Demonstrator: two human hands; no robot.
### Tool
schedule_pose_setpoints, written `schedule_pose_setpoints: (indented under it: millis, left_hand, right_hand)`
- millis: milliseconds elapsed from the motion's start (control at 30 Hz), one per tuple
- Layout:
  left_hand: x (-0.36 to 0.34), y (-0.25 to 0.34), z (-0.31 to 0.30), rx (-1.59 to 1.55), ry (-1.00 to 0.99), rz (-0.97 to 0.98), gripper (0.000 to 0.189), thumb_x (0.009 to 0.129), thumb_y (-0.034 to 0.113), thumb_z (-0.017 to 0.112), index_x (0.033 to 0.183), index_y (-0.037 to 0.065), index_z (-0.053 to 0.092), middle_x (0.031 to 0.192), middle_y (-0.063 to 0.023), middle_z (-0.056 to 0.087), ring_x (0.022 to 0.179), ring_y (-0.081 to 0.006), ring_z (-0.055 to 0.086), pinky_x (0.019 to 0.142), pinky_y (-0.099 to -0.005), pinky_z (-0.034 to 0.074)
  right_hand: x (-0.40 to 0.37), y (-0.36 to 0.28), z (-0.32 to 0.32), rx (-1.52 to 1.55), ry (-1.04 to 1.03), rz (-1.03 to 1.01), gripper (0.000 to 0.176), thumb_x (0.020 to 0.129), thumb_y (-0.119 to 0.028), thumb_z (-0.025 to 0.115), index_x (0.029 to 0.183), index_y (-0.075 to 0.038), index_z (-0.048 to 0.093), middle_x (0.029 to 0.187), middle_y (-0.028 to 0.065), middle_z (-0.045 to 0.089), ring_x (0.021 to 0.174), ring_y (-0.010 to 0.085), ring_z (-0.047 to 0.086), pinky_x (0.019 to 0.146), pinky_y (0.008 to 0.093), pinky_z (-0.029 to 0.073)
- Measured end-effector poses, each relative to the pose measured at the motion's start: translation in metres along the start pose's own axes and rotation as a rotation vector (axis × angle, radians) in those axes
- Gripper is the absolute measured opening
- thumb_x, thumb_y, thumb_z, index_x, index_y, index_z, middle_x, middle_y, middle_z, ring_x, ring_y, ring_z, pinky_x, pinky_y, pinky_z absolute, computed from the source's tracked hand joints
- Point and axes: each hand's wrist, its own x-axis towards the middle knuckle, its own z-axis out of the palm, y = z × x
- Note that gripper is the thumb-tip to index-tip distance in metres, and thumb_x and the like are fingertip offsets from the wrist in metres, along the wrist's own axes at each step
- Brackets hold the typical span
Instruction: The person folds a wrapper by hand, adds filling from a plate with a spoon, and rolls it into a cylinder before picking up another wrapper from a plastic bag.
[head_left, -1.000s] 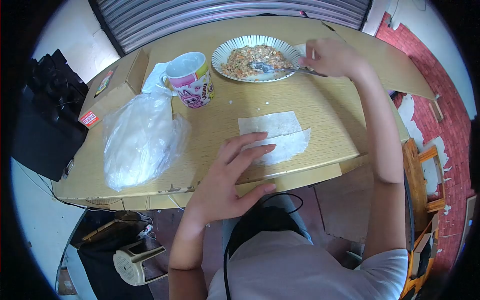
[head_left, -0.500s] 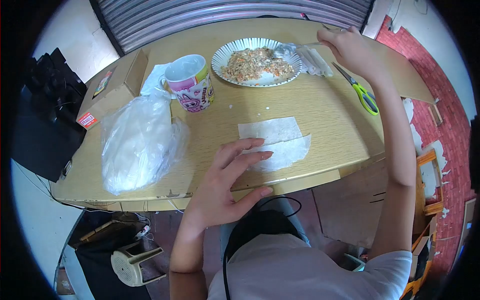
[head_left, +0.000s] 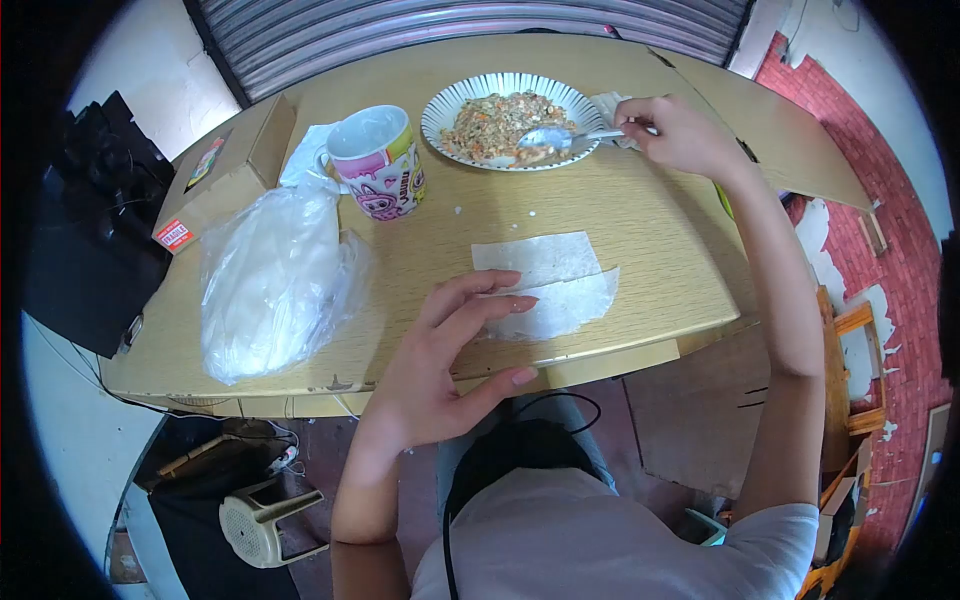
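My right hand point(head_left: 680, 138) grips the handle of a metal spoon point(head_left: 548, 139), whose bowl rests in the chopped, crumbly filling point(head_left: 495, 122) on a white paper plate with a fluted rim point(head_left: 437, 143). Pale rolls point(head_left: 606, 101) beside the plate are mostly hidden behind that hand. Near the table's front edge lie two thin white wrapper sheets point(head_left: 570, 300), one overlapping the other. Fingers spread, my left hand point(head_left: 440, 350) touches their left side with its fingertips and holds nothing.
Left of the plate stands a printed mug point(head_left: 385, 180). A plastic bag with white contents point(head_left: 275, 285) and a cardboard box point(head_left: 225, 170) sit farther left. Behind my right forearm, only a bit of the scissors' green handle point(head_left: 724, 200) shows. White crumbs dot the table point(head_left: 660, 230).
My right hand has moved left and down from beyond the rolls, bringing the spoon into the filling. The scissors are now mostly covered by my forearm. My left hand stays almost still.
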Motion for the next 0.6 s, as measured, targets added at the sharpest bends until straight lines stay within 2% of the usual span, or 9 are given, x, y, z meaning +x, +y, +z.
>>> schedule_pose_setpoints:
  millis: [133,200,233,267,300,367,467,600]
  left_hand:
    - [0.000,0.000,-0.001,-0.037,0.070,-0.001,0.041,0.086,0.012,0.079,0.125,0.005,0.068,0.133,-0.0149,0.061,0.125,-0.0342,0.059,0.106,-0.0416,0.047]
    - [0.000,0.001,-0.004,-0.061,0.112,-0.007,0.037,0.087,0.009,0.077,0.123,0.004,0.069,0.128,-0.0152,0.063,0.121,-0.0338,0.062,0.104,-0.0403,0.048]
    - [0.002,0.005,-0.007,-0.041,0.112,-0.022,0.033,0.088,0.007,0.076,0.120,0.003,0.069,0.123,-0.0151,0.065,0.114,-0.0324,0.064,0.099,-0.0389,0.050]
    - [0.006,0.009,-0.011,-0.022,0.112,-0.035,0.030,0.089,0.005,0.074,0.118,0.002,0.069,0.118,-0.0151,0.066,0.108,-0.0311,0.066,0.095,-0.0376,0.052]
    - [0.010,0.011,-0.014,-0.024,0.111,-0.033,0.030,0.089,0.005,0.074,0.118,0.002,0.069,0.118,-0.0151,0.066,0.108,-0.0311,0.066,0.095,-0.0376,0.052]
    - [0.022,0.012,-0.023,0.166,0.121,-0.025,0.025,0.090,0.003,0.072,0.115,0.001,0.068,0.111,-0.0146,0.068,0.095,-0.0276,0.067,0.086,-0.0365,0.053]
    - [0.034,-0.001,-0.027,0.220,0.183,-0.019,0.024,0.091,0.003,0.071,0.115,0.001,0.067,0.108,-0.0137,0.068,0.087,-0.0252,0.065,0.081,-0.0362,0.052]
    - [0.037,-0.012,-0.027,0.273,0.225,-0.026,0.021,0.092,0.003,0.071,0.113,0.000,0.068,0.106,-0.0136,0.068,0.087,-0.0250,0.066,0.079,-0.0356,0.053]
  right_hand:
    - [-0.001,-0.022,-0.005,0.018,0.033,-0.014,0.012,0.091,-0.009,0.061,0.096,-0.003,0.070,0.087,0.0175,0.073,0.083,0.0382,0.070,0.075,0.0479,0.053]
    - [-0.004,-0.027,-0.011,-0.176,0.212,-0.060,0.012,0.093,-0.009,0.061,0.098,-0.003,0.069,0.090,0.0187,0.073,0.086,0.0405,0.069,0.076,0.0505,0.053]
    - [-0.005,-0.023,-0.010,-0.176,0.211,-0.059,0.012,0.093,-0.009,0.061,0.098,-0.003,0.069,0.090,0.0187,0.073,0.086,0.0405,0.069,0.076,0.0505,0.053]
    - [-0.006,-0.016,-0.007,-0.204,0.301,-0.139,0.012,0.094,-0.009,0.060,0.100,-0.003,0.069,0.091,0.0185,0.072,0.087,0.0407,0.069,0.076,0.0509,0.054]
    - [-0.007,-0.011,-0.004,-0.233,0.391,-0.219,0.012,0.094,-0.009,0.060,0.101,-0.003,0.068,0.092,0.0182,0.072,0.087,0.0409,0.069,0.076,0.0514,0.054]
    - [-0.008,-0.009,0.012,-0.234,0.400,-0.211,0.012,0.094,-0.007,0.060,0.103,-0.004,0.067,0.093,0.0181,0.071,0.088,0.0405,0.069,0.077,0.0512,0.055]
    - [-0.005,-0.007,0.036,-0.224,0.403,-0.233,0.014,0.092,-0.005,0.061,0.104,-0.004,0.066,0.092,0.0177,0.070,0.089,0.0395,0.070,0.079,0.0507,0.055]
    - [-0.012,-0.011,0.030,-0.252,0.346,-0.293,0.017,0.088,-0.003,0.063,0.104,-0.004,0.066,0.091,0.0166,0.070,0.089,0.0379,0.070,0.079,0.0505,0.055]
